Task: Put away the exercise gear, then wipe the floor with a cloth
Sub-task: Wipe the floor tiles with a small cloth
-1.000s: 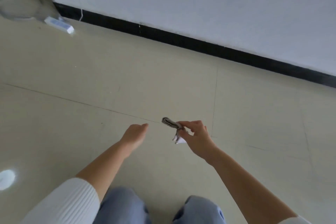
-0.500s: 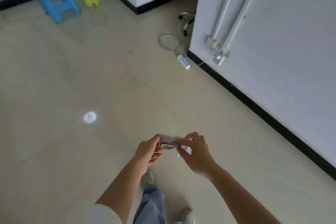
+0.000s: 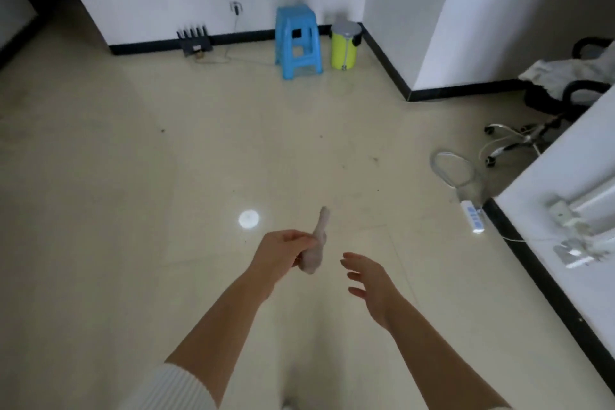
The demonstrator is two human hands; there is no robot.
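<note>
My left hand grips a small bunched grey-pink cloth in the air above the cream tiled floor. One end of the cloth sticks up and away from my fist. My right hand hovers just right of the cloth with fingers spread and relaxed, touching nothing. Both forearms reach forward from the bottom of the view.
A blue plastic stool and a yellow lidded bin stand by the far wall. A white power strip with a coiled cable lies at the right, near an office chair. A black router sits by the far skirting.
The cloth passed from my right hand to my left; the right hand let go and opened. My view swung left from the wall towards the stool and the open room.
</note>
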